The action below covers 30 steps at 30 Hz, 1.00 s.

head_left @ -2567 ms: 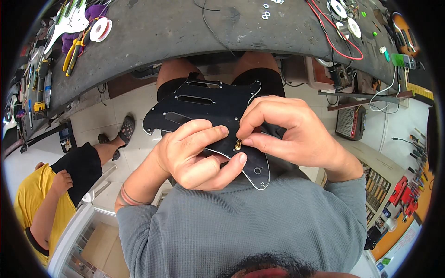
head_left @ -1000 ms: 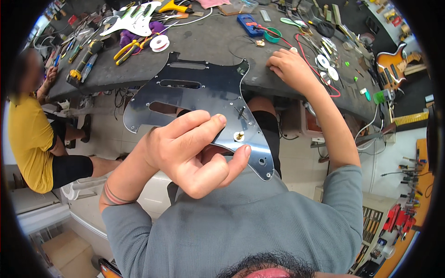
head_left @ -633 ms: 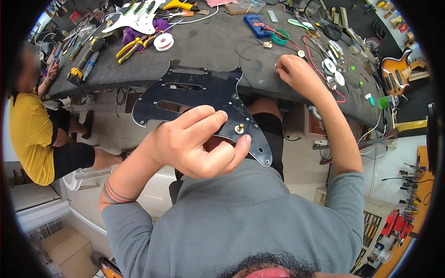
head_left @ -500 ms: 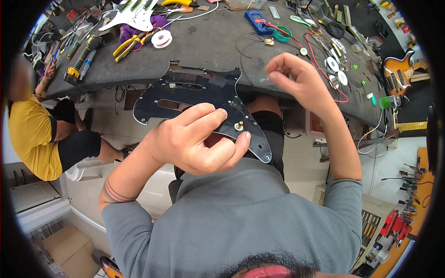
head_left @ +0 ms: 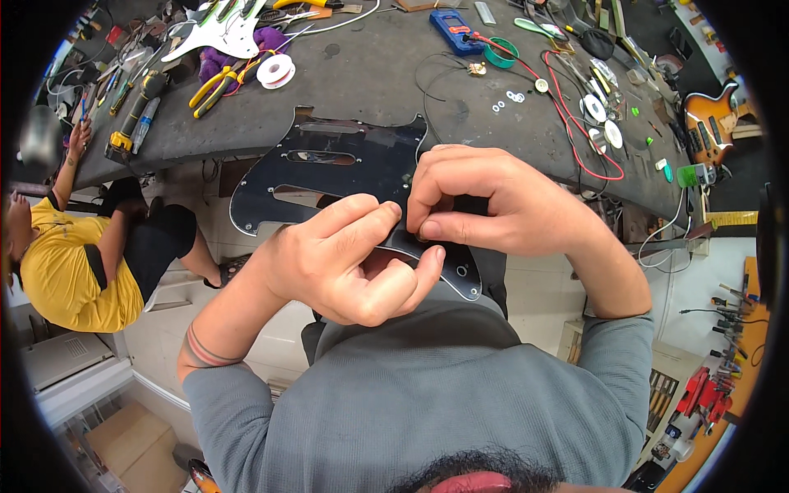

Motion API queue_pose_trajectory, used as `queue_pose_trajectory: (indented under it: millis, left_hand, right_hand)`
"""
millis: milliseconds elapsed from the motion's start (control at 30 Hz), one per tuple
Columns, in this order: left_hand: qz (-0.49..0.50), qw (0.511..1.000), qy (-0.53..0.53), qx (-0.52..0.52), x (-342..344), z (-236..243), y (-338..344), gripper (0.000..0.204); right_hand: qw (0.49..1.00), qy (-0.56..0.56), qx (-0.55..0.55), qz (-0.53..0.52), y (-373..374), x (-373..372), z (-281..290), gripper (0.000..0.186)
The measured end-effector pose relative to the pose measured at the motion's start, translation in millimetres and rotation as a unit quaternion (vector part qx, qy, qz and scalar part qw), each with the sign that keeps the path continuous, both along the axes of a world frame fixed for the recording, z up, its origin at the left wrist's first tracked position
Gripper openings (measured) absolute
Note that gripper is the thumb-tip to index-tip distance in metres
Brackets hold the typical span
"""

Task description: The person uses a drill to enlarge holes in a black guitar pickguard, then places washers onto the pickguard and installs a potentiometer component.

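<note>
A black guitar pickguard (head_left: 316, 177) with pickup slots and small screws along its rim is held tilted over my lap, its far part by the bench edge. My left hand (head_left: 341, 263) is closed on its near edge, some fingers curled out of sight beneath. My right hand (head_left: 485, 201) is over the pickguard's right part, thumb and forefinger pinched together close to the left fingertips. These fingers cover the spot where a brass threaded shaft with a washer showed earlier. What lies between them is hidden.
On the dark bench (head_left: 370, 78) lie a solder spool (head_left: 275, 71), yellow-handled pliers (head_left: 215, 90), a drill (head_left: 136, 115), a blue multimeter (head_left: 456, 33) with red leads, loose washers (head_left: 514, 97) and a white pickguard (head_left: 218, 33). A person in yellow (head_left: 74, 267) sits at left.
My right hand has come down and left from above the bench edge onto the pickguard, its fingers closing over the brass shaft. My left hand keeps its grip.
</note>
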<state>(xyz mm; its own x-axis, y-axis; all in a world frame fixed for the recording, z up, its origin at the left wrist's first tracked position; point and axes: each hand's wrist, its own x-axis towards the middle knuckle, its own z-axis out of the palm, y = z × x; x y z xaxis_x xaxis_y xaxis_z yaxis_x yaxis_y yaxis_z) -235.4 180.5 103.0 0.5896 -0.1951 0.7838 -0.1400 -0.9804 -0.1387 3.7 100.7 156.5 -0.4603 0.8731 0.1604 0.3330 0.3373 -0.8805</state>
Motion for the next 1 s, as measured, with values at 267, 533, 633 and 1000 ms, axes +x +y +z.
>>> queue_pose_trajectory:
  millis: [267, 533, 633, 1000]
  left_hand:
    - [0.003, 1.000, -0.006, 0.013, 2, 2, -1, 0.019]
    - [0.013, 0.999, -0.011, -0.040, 0, -3, -3, 0.019]
    - [0.012, 0.999, -0.010, -0.030, 3, 1, -2, 0.021]
    - [0.006, 1.000, 0.000, -0.013, 5, 7, -2, 0.021]
  right_hand:
    - [1.000, -0.008, 0.028, -0.011, 0, 6, 1, 0.009]
    - [0.985, -0.108, 0.126, 0.050, 7, 7, 13, 0.009]
    - [0.985, -0.114, 0.114, 0.058, 8, 7, 14, 0.009]
    - [0.978, -0.159, 0.114, 0.069, 9, 7, 20, 0.014]
